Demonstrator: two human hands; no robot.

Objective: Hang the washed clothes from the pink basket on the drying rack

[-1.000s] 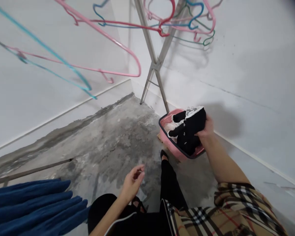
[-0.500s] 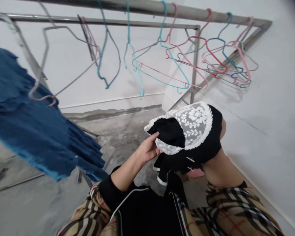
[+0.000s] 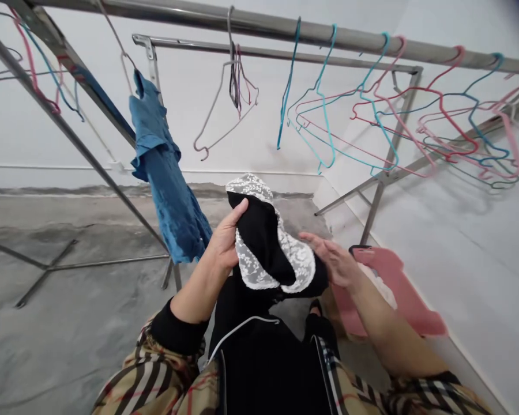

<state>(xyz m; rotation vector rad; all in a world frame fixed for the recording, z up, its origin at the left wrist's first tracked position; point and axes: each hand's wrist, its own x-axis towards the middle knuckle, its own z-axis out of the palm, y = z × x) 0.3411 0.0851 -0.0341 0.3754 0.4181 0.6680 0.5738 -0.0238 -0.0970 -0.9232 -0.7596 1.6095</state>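
A black garment with a white lace collar [image 3: 300, 262] is bunched up in front of me. My left hand [image 3: 227, 236] grips its left side, the thumb lying on top of the black cloth. At the garment's right edge is my right hand [image 3: 335, 259], its fingers stretched out and spread. Whether that hand touches the cloth is unclear. The garment's lower part merges with my dark clothing.
Several wire hangers [image 3: 328, 124] hang from a metal rail [image 3: 259, 26] overhead. A blue garment [image 3: 168, 190] hangs at the left. A pink plastic basin or basket [image 3: 415, 294] with white cloth inside stands at right by the wall.
The view has swung left and shows the pink container. The garment has come down and turned; my right hand, earlier mostly hidden behind it, now shows with spread fingers at its right edge.
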